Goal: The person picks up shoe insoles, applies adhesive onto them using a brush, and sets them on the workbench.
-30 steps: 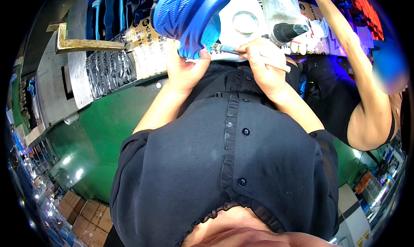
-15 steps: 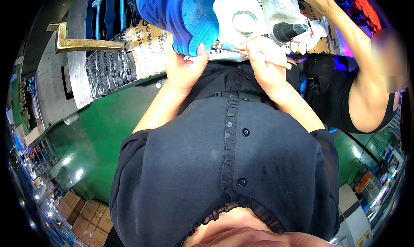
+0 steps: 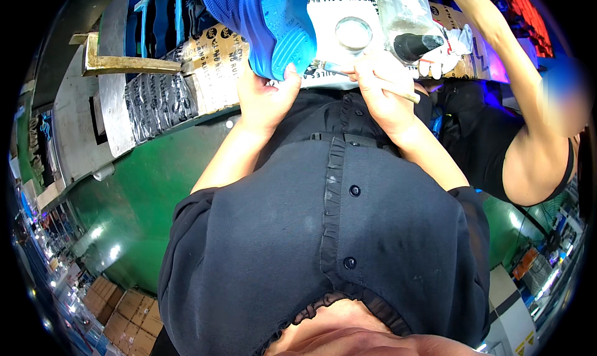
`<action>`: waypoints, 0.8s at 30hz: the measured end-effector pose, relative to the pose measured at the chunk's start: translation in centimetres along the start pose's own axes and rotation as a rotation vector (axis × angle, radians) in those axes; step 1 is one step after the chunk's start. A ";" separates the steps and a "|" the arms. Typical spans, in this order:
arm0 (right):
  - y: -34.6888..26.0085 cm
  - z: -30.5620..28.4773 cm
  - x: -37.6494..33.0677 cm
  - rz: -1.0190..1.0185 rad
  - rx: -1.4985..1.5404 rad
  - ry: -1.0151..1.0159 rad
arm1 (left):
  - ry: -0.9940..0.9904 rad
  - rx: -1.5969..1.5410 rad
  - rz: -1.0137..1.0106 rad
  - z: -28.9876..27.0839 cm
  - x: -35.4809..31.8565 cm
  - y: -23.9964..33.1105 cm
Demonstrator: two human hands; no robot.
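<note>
Left hand (image 3: 264, 102) grips blue sole (image 3: 284, 29), thumb uppermost; right hand (image 3: 382, 85) pinches brush (image 3: 404, 94)

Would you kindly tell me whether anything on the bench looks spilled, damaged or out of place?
I see no obvious spill. Only the black wrapping, left of the left hand, stands out: its surface is creased and uneven, perhaps from wear.

Cardboard-covered bench (image 3: 214, 64) with white sheet (image 3: 326, 21) under round dish (image 3: 354, 34), clear plastic box (image 3: 404, 9) alongside.
</note>
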State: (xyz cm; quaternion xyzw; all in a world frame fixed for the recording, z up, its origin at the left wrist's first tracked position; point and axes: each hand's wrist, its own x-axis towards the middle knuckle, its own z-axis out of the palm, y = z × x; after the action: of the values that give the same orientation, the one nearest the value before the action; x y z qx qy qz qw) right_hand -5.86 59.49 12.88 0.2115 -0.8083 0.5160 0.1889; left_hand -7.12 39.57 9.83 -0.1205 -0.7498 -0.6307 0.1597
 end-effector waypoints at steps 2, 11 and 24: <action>0.4 -0.2 0.0 -0.009 -0.046 -0.001 | 0.007 -0.029 0.001 0.1 0.2 -0.3; 1.5 -2.9 -0.3 0.168 -0.060 0.107 | -0.012 -0.104 -0.114 -2.0 3.7 3.3; 2.4 -3.3 -2.5 0.337 0.138 0.169 | -0.514 -0.996 -0.361 7.7 22.8 16.6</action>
State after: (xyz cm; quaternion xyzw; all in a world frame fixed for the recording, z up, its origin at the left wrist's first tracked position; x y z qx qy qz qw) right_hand -4.79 63.80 11.11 0.0415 -0.7762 0.6105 0.1518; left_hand -22.40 49.56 32.60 -0.2005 -0.3866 -0.8746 -0.2131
